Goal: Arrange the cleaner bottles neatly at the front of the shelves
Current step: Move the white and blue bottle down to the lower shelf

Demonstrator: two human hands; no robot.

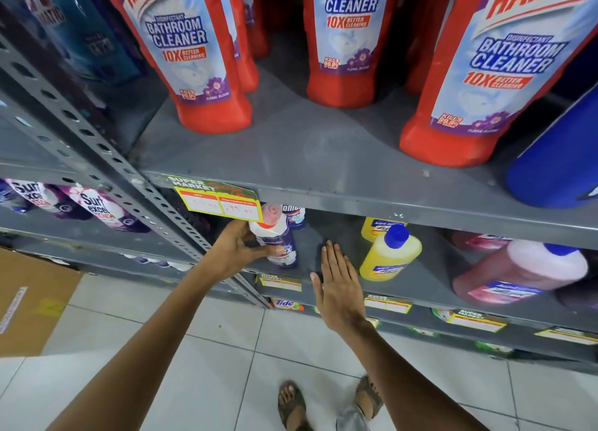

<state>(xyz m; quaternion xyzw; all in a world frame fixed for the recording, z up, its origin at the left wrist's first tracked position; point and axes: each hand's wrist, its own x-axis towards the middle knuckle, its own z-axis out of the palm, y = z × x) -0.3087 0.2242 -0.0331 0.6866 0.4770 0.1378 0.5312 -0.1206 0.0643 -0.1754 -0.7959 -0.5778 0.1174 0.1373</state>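
My left hand [241, 247] grips a white and purple cleaner bottle [278, 233] with a pink-white cap, standing at the left end of the lower shelf [430, 288]. Just behind it stands a second bottle of the same kind [296, 215]. My right hand [338, 285] is flat and open over the shelf's front edge, holding nothing, between that bottle and a yellow bottle with a blue cap [390, 257]. Another yellow bottle [377, 228] stands further back. A pink bottle with a blue cap [517, 272] lies on its side at the right.
The upper shelf [323, 158] carries red bathroom cleaner bottles [200, 58] in rows and a blue bottle [556, 162] at the right. A perforated grey upright [129, 178] divides the bays; detergent pouches [97, 207] lie left. A cardboard box [32, 301] rests on the tiled floor.
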